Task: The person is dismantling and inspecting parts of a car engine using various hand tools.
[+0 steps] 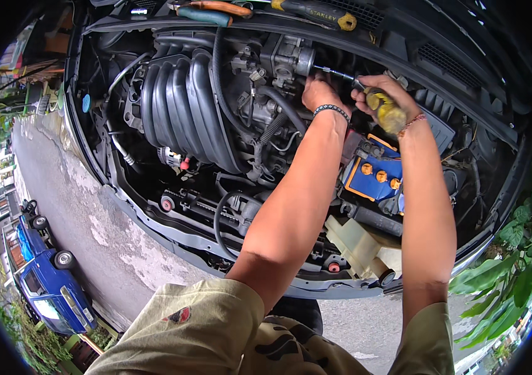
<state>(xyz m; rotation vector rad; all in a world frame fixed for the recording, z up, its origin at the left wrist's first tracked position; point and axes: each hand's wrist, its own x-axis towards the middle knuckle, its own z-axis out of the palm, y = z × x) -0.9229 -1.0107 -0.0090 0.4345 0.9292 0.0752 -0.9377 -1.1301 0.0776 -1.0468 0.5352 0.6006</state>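
My right hand [397, 94] is closed round the yellow-and-black handle of a screwdriver [386, 112]. Its thin metal shaft points left, toward the round mouth of the metal throttle body [288, 59] at the back of the engine bay. Just below the shaft's far end is my left hand [321, 94], its fingers bent together against the throttle body's lower right side. What those fingertips grip, if anything, is hidden. A black rubber hose [285, 106] curves close by on the left of that hand.
A ribbed black intake manifold [185, 103] fills the left of the bay. Below my right wrist sits a blue battery [372, 178] with orange caps. A cream plastic reservoir [353, 244] stands near the front edge. Pliers [206, 14] and another screwdriver [316, 11] lie along the back ledge.
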